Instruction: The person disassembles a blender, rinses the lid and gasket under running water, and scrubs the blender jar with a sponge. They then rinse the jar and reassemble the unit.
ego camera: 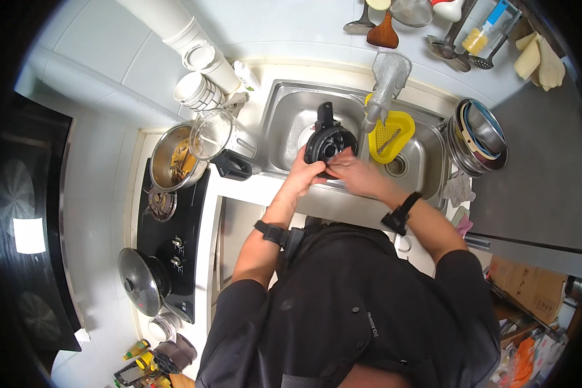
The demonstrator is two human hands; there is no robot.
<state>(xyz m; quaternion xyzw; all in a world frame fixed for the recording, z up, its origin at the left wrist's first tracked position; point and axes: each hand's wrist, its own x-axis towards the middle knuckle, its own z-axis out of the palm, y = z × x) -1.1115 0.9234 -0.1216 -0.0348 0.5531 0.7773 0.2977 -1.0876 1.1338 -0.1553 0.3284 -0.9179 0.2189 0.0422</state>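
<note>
Over the left basin of a steel double sink [282, 104] is a round black plastic appliance part [331, 140] with a handle-like projection, possibly a blender lid. My left hand [306, 173] grips its near left edge. My right hand [347, 167], slightly blurred, is at its near right side with bent fingers; whether it grips the part is unclear. Below the part, a white round item shows partly in the basin. Left of the sink stands a clear jug with a black handle [233, 165]. A yellow strainer basket [401, 125] sits in the right basin.
A faucet wrapped in silvery material [385, 82] reaches over the sink. Stacked bowls [482, 131] stand at the right. On the left are a steel pot [162, 169] with brownish contents, a black gas hob [172, 237] and a lidded pan [139, 281]. Utensils hang on the back wall.
</note>
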